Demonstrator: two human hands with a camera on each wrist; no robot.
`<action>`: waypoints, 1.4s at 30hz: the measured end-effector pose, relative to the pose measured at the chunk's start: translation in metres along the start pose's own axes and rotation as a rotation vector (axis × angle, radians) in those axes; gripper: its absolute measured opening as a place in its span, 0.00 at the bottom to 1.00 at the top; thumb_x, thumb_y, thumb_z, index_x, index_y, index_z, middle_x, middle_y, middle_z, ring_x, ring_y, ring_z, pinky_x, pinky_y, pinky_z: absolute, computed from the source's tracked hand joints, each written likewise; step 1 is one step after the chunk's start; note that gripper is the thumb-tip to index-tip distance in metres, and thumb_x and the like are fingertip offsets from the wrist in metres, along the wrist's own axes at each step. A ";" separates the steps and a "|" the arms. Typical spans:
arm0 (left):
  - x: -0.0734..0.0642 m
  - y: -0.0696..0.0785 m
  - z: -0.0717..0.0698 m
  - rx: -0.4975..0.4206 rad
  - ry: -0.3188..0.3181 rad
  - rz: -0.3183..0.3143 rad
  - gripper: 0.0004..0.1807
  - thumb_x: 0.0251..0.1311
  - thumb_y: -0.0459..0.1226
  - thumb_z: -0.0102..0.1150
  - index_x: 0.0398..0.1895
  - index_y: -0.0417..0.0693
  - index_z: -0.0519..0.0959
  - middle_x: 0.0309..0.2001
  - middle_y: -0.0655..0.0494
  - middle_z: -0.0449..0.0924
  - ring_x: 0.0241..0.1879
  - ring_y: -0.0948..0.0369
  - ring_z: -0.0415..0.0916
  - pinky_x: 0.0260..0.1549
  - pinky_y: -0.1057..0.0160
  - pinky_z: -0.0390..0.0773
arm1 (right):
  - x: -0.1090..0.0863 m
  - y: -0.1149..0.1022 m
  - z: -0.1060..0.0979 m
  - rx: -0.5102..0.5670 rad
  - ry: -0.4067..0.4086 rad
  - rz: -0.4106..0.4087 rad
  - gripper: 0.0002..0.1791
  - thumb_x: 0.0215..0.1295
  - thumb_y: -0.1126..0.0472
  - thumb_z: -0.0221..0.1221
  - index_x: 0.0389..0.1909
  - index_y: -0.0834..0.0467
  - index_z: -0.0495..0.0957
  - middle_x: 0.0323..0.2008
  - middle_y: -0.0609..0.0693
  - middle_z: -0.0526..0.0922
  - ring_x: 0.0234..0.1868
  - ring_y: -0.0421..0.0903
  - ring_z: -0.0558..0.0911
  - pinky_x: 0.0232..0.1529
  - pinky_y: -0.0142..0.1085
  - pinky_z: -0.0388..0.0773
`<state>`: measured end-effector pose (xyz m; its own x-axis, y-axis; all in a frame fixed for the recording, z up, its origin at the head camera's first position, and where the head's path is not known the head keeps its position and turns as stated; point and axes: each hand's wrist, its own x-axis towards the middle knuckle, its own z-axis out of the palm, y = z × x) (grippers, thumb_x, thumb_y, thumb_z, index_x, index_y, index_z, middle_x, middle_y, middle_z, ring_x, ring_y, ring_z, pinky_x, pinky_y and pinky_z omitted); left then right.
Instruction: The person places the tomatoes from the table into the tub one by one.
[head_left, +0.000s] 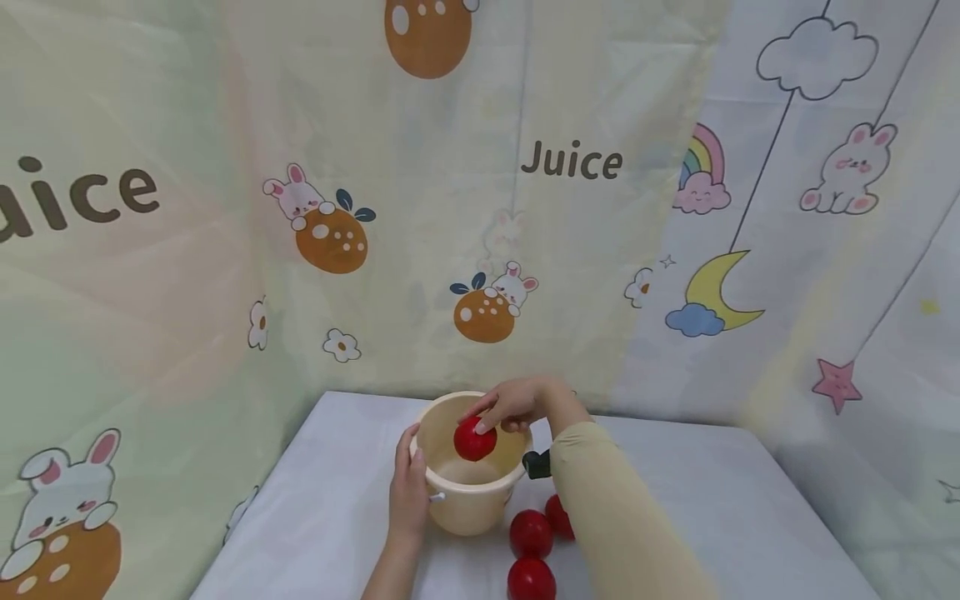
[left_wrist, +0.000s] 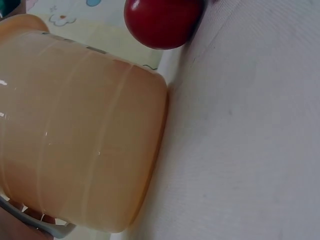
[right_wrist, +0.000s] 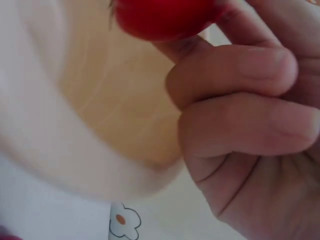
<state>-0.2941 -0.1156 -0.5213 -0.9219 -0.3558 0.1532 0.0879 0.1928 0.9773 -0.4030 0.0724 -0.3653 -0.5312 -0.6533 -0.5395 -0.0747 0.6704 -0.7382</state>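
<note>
A cream plastic bucket (head_left: 468, 510) stands upright on the white table, its mouth facing up. My left hand (head_left: 408, 492) grips the bucket's left side at the rim. Over the bucket's mouth, my right hand (head_left: 517, 402) pinches a glossy red round fruit (head_left: 476, 439) between thumb and fingers. In the right wrist view the same red fruit (right_wrist: 162, 17) shows at the top, with the other fingers (right_wrist: 250, 122) curled below it and the bucket's inside behind. The bucket's ribbed outer wall (left_wrist: 85, 135) fills the left of the left wrist view.
Several more red round fruits (head_left: 531, 533) sit on the table (head_left: 337, 467) just right of the bucket, one partly behind my right sleeve (head_left: 615, 500). A printed curtain (head_left: 405, 250) hangs around the table's back and sides. A black device (head_left: 537, 464) is on my right wrist.
</note>
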 end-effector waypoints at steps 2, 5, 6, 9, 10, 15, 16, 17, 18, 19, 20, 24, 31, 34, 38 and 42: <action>-0.002 0.000 0.002 -0.007 0.000 0.002 0.20 0.66 0.58 0.30 0.60 0.87 0.56 0.66 0.65 0.61 0.63 0.53 0.65 0.56 0.39 0.66 | 0.004 -0.002 0.003 0.000 -0.013 0.042 0.19 0.52 0.50 0.64 0.48 0.40 0.79 0.38 0.52 0.82 0.17 0.41 0.68 0.19 0.27 0.68; -0.004 -0.002 0.003 -0.004 0.010 0.017 0.19 0.66 0.58 0.30 0.60 0.87 0.56 0.65 0.63 0.63 0.61 0.52 0.67 0.54 0.39 0.68 | 0.008 -0.004 0.007 0.006 -0.028 0.097 0.19 0.51 0.50 0.65 0.47 0.40 0.80 0.38 0.52 0.82 0.18 0.42 0.68 0.20 0.27 0.68; -0.005 -0.002 0.004 -0.004 0.013 0.019 0.19 0.66 0.58 0.30 0.60 0.87 0.56 0.65 0.63 0.63 0.61 0.52 0.67 0.54 0.39 0.68 | 0.010 -0.004 0.008 0.006 -0.026 0.104 0.19 0.51 0.50 0.65 0.47 0.40 0.80 0.38 0.51 0.82 0.18 0.42 0.68 0.20 0.27 0.67; -0.005 -0.002 0.004 0.001 0.017 0.024 0.19 0.66 0.58 0.30 0.60 0.87 0.56 0.65 0.63 0.63 0.61 0.51 0.67 0.52 0.38 0.69 | 0.017 -0.004 0.011 0.006 -0.015 0.107 0.19 0.51 0.50 0.65 0.47 0.40 0.80 0.39 0.51 0.82 0.20 0.43 0.69 0.21 0.28 0.68; -0.005 -0.002 0.005 -0.001 0.015 0.021 0.19 0.66 0.58 0.30 0.60 0.88 0.56 0.65 0.63 0.63 0.62 0.52 0.66 0.52 0.38 0.69 | 0.019 -0.005 0.012 0.003 -0.012 0.105 0.19 0.51 0.50 0.65 0.47 0.41 0.80 0.40 0.51 0.82 0.21 0.44 0.69 0.22 0.29 0.69; -0.005 0.000 0.005 -0.023 -0.002 -0.003 0.19 0.65 0.58 0.32 0.59 0.89 0.55 0.66 0.65 0.61 0.64 0.52 0.64 0.52 0.39 0.70 | 0.029 -0.004 0.018 -0.008 0.011 0.123 0.18 0.49 0.51 0.66 0.44 0.41 0.81 0.39 0.51 0.80 0.25 0.45 0.70 0.24 0.31 0.71; -0.005 0.000 0.005 -0.023 -0.006 -0.009 0.19 0.65 0.58 0.33 0.59 0.89 0.55 0.66 0.65 0.61 0.64 0.51 0.63 0.52 0.39 0.70 | 0.030 -0.004 0.019 -0.009 0.008 0.135 0.18 0.49 0.51 0.66 0.44 0.41 0.81 0.39 0.51 0.80 0.25 0.46 0.70 0.25 0.31 0.71; -0.006 0.000 0.005 -0.024 -0.009 -0.013 0.19 0.65 0.58 0.33 0.59 0.89 0.55 0.66 0.64 0.61 0.64 0.51 0.63 0.52 0.38 0.70 | 0.031 -0.003 0.020 -0.013 0.008 0.145 0.18 0.48 0.51 0.67 0.44 0.40 0.81 0.40 0.51 0.80 0.26 0.46 0.70 0.25 0.32 0.71; -0.006 0.000 0.005 -0.021 -0.012 -0.014 0.19 0.65 0.58 0.33 0.59 0.89 0.55 0.67 0.64 0.60 0.64 0.50 0.63 0.52 0.38 0.70 | 0.031 -0.003 0.021 -0.015 0.007 0.152 0.18 0.48 0.51 0.67 0.44 0.40 0.81 0.40 0.51 0.80 0.26 0.46 0.71 0.25 0.32 0.72; -0.006 0.000 0.005 -0.018 -0.012 -0.013 0.20 0.64 0.59 0.32 0.60 0.89 0.55 0.67 0.63 0.60 0.64 0.50 0.63 0.51 0.38 0.70 | 0.032 -0.004 0.022 -0.013 0.000 0.160 0.19 0.48 0.51 0.67 0.44 0.40 0.81 0.40 0.51 0.80 0.27 0.46 0.71 0.25 0.32 0.72; -0.006 0.000 0.006 -0.012 -0.009 -0.009 0.20 0.64 0.59 0.32 0.60 0.88 0.55 0.67 0.63 0.61 0.64 0.50 0.63 0.51 0.37 0.70 | 0.032 -0.003 0.022 -0.018 0.002 0.164 0.19 0.48 0.51 0.67 0.44 0.40 0.81 0.40 0.51 0.79 0.27 0.46 0.71 0.26 0.32 0.72; -0.005 -0.001 0.006 -0.012 0.005 0.015 0.20 0.65 0.59 0.32 0.61 0.86 0.56 0.66 0.61 0.62 0.63 0.49 0.64 0.51 0.37 0.69 | 0.035 -0.003 0.025 -0.025 0.015 0.170 0.19 0.49 0.52 0.66 0.45 0.41 0.81 0.41 0.51 0.80 0.27 0.47 0.73 0.29 0.35 0.77; -0.004 0.000 0.005 -0.017 0.021 0.048 0.20 0.66 0.57 0.33 0.61 0.85 0.57 0.64 0.61 0.64 0.60 0.51 0.67 0.53 0.37 0.67 | 0.043 0.000 0.026 -0.042 0.024 0.196 0.16 0.52 0.57 0.64 0.44 0.46 0.81 0.42 0.53 0.84 0.23 0.48 0.73 0.29 0.36 0.78; -0.004 0.000 0.004 -0.013 0.024 0.066 0.20 0.66 0.57 0.32 0.61 0.85 0.56 0.64 0.61 0.65 0.60 0.51 0.68 0.53 0.38 0.68 | 0.045 0.000 0.026 -0.056 0.035 0.203 0.15 0.53 0.56 0.64 0.44 0.46 0.81 0.41 0.53 0.83 0.23 0.47 0.73 0.26 0.35 0.76; -0.004 -0.001 0.003 -0.019 0.025 0.079 0.20 0.66 0.57 0.32 0.62 0.84 0.56 0.65 0.62 0.64 0.60 0.51 0.68 0.53 0.39 0.69 | 0.041 -0.003 0.026 -0.090 0.041 0.179 0.15 0.54 0.48 0.62 0.42 0.47 0.82 0.41 0.55 0.82 0.22 0.47 0.71 0.23 0.34 0.72; -0.003 -0.001 0.001 -0.025 0.030 0.092 0.21 0.66 0.58 0.31 0.62 0.83 0.56 0.65 0.63 0.63 0.61 0.52 0.67 0.55 0.41 0.68 | 0.036 -0.009 0.025 -0.145 0.067 0.124 0.19 0.54 0.42 0.59 0.41 0.48 0.83 0.41 0.56 0.82 0.21 0.47 0.70 0.22 0.34 0.71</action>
<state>-0.2918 -0.1139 -0.5232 -0.8978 -0.3651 0.2461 0.1812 0.2031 0.9622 -0.4008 0.0337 -0.3879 -0.5987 -0.5408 -0.5908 -0.1235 0.7911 -0.5991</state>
